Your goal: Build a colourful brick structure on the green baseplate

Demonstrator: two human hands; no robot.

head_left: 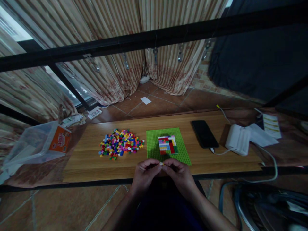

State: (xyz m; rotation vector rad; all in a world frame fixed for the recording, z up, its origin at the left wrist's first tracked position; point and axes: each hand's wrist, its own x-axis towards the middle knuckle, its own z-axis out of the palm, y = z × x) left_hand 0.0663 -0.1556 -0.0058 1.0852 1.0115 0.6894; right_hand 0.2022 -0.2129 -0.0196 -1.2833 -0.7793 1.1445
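Both my hands meet at the near edge of a green baseplate (151, 141), fingertips pinched together. Between them is a tiny toy brick (161, 164), whitish with a bit of yellow at its right; whether it is one piece or two I cannot tell. My left hand (144, 175) grips it from the left, and my right hand (179, 175) from the right. Just beyond the fingers, a flat multicoloured block of joined bricks (167, 145) sits on the baseplate, with a red bar and white edges showing. To the left lies a heap of loose toy bricks (121, 143) in many colours.
A black phone (204, 133) lies right of the baseplate, cabled to a white box-shaped device (237, 140). Papers (262, 134) lie beyond that. A clear plastic tub (36, 144) with an orange label stands left of the wooden board (84, 163). A black bar (144, 40) crosses behind.
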